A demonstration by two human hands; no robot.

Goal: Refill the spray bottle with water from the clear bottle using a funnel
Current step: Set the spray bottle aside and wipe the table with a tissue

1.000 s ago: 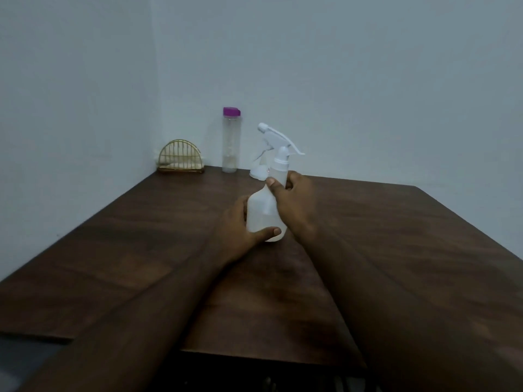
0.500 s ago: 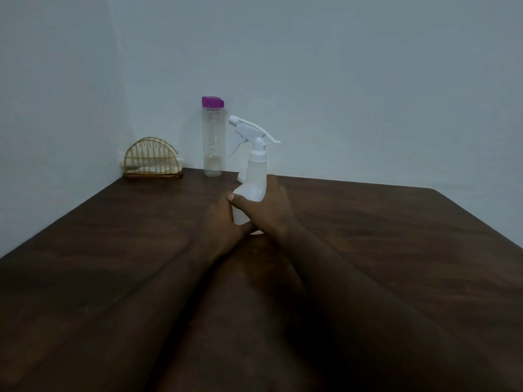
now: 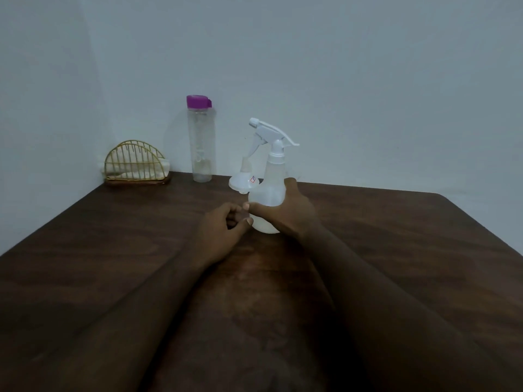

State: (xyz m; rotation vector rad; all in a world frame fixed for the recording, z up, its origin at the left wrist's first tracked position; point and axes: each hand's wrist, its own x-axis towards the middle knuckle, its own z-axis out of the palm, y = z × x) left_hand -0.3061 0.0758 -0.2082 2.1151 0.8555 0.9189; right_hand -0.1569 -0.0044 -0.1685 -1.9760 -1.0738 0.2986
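A: How many bottles stand on the table (image 3: 396, 250)?
B: Two. One spray bottle (image 3: 268, 190) with a white trigger head stands upright near the middle. One clear bottle (image 3: 201, 148) with a purple cap (image 3: 198, 101) stands upright at the back, by the wall.
A: And funnels?
B: One funnel (image 3: 242, 181), white, mouth down and spout up, just behind the spray bottle on its left.
A: Any writing?
B: One small sticker (image 3: 253, 180) on the funnel's rim, with red and blue marks too small to read.
A: The hands?
B: Two. The right hand (image 3: 291, 213) wraps round the spray bottle's body, thumb across the front. The left hand (image 3: 220, 227) sits just beside the bottle's base, fingers loosely curled, holding nothing. I cannot tell whether its thumb touches the bottle.
A: Anything else?
B: One gold wire holder (image 3: 135, 162) with pale napkins in it, in the back left corner
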